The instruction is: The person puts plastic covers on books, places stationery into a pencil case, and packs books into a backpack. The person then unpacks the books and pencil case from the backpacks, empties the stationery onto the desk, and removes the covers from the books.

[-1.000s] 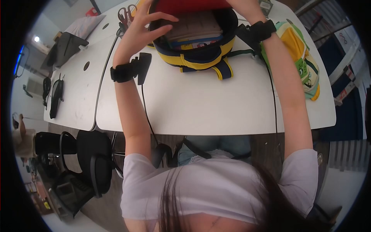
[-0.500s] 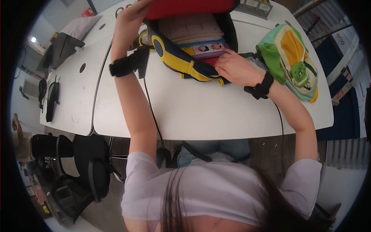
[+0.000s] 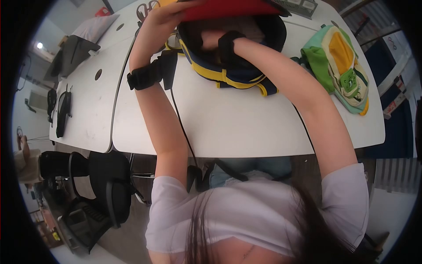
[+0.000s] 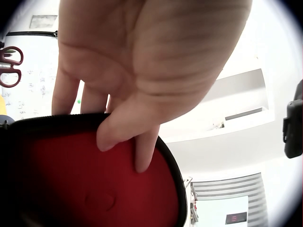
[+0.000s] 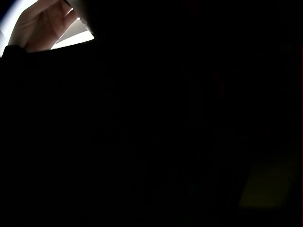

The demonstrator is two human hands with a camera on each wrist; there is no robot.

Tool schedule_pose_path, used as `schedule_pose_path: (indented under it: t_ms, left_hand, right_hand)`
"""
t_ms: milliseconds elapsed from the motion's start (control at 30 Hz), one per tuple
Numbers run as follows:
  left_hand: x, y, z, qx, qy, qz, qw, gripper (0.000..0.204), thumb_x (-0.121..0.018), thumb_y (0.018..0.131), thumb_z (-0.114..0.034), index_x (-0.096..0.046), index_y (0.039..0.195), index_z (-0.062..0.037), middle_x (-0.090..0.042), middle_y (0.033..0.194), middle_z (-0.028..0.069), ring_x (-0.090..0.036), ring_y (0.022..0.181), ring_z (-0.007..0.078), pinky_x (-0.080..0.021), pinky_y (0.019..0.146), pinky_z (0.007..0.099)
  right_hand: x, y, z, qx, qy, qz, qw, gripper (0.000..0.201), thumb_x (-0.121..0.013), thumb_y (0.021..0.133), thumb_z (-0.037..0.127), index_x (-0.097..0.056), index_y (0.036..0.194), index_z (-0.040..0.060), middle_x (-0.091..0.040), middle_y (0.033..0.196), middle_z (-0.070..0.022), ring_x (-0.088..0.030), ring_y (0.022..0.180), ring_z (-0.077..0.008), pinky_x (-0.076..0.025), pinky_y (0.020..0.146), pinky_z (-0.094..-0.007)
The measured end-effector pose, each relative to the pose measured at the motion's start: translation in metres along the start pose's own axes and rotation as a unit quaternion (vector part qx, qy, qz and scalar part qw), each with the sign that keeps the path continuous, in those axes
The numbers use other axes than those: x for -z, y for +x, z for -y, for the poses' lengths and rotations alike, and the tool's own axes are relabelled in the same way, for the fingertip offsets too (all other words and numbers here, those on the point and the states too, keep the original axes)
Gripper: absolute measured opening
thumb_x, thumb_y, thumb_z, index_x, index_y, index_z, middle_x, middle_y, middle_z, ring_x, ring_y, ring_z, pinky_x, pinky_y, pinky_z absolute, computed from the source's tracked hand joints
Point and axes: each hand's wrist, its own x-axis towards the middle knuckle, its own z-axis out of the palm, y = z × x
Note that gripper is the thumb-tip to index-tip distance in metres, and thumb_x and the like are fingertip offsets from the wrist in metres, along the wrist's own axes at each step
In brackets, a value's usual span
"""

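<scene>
A navy backpack with yellow trim [image 3: 220,78] stands on the table, its red-lined lid [image 3: 233,9] raised. My left hand [image 3: 154,28] grips the lid's edge; in the left wrist view the thumb [image 4: 111,135] presses the red lining [image 4: 80,175], with several fingers behind the black zip edge. My right hand [image 3: 212,39] reaches into the backpack's opening up to the wrist strap, over a pale stack [image 3: 255,31] inside. Its fingertips are hidden in there, and I cannot tell what they hold. Nearly all of the right wrist view is dark, with the left hand [image 5: 45,23] at its top corner.
On the white table [image 3: 246,127], a green and yellow bag [image 3: 340,50] lies to the right. A grey basket [image 3: 301,6] stands behind, and dark red-handled scissors [image 4: 12,66] are at the left. Black straps [image 3: 63,112] lie far left, near a black chair [image 3: 110,189].
My right hand has come down from the lid to the front rim, then gone left into the backpack. The left hand keeps to the lid's left side, now gripping its edge.
</scene>
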Motion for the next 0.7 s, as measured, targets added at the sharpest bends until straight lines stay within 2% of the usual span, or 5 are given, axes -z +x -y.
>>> schedule_pose_path:
  t_ms: [267,367,433,500,700]
  left_hand:
    - [-0.002,0.002,-0.036,0.174,0.0,-0.005,0.985,0.032,-0.044,0.083,0.006,-0.059,0.11,-0.0035,-0.063,0.093,0.0052,-0.054,0.08,0.0092,-0.043,0.073,0.0208]
    - [-0.008,0.001,-0.031,0.09,0.008,-0.055,0.994,0.033,-0.044,0.083,0.006,-0.058,0.112,-0.0037,-0.062,0.095,0.0065,-0.055,0.082,0.0107,-0.043,0.074,0.0213]
    - [-0.008,0.005,-0.029,0.042,0.016,-0.078,0.996,0.034,-0.043,0.084,0.006,-0.057,0.113,-0.0038,-0.062,0.096,0.0072,-0.056,0.083,0.0115,-0.043,0.074,0.0215]
    - [-0.007,0.009,-0.028,0.104,0.043,-0.084,0.99,0.034,-0.043,0.084,0.007,-0.056,0.114,-0.0032,-0.061,0.098,0.0083,-0.056,0.085,0.0127,-0.043,0.076,0.0215]
    - [-0.011,0.008,-0.026,0.058,0.044,-0.083,0.994,0.035,-0.043,0.083,0.008,-0.055,0.114,-0.0018,-0.061,0.102,0.0092,-0.056,0.089,0.0125,-0.042,0.078,0.0222]
  right_hand:
    - [0.026,-0.015,-0.037,0.029,-0.025,-0.045,0.998,0.025,-0.052,0.083,0.015,-0.056,0.1,-0.0033,-0.061,0.092,-0.0205,-0.061,0.085,-0.0278,-0.051,0.074,-0.036]
    - [0.032,-0.014,-0.087,-0.034,-0.094,-0.127,0.987,0.033,-0.063,0.072,0.024,-0.061,0.097,0.0031,-0.062,0.091,-0.0152,-0.061,0.082,-0.0259,-0.047,0.072,-0.0354]
    - [0.025,0.001,-0.13,-0.064,-0.007,0.006,0.998,0.043,-0.064,0.068,0.033,-0.062,0.102,0.0064,-0.062,0.096,-0.0157,-0.06,0.088,-0.0267,-0.046,0.078,-0.0354]
    - [0.007,0.016,-0.173,-0.044,0.001,0.013,0.999,0.049,-0.066,0.067,0.034,-0.059,0.107,0.0076,-0.06,0.103,-0.0152,-0.057,0.095,-0.0273,-0.044,0.084,-0.0352]
    - [0.006,0.007,-0.179,-0.009,0.007,-0.035,0.999,0.058,-0.068,0.065,0.037,-0.055,0.115,0.0094,-0.057,0.112,-0.0143,-0.052,0.104,-0.0279,-0.04,0.091,-0.0353]
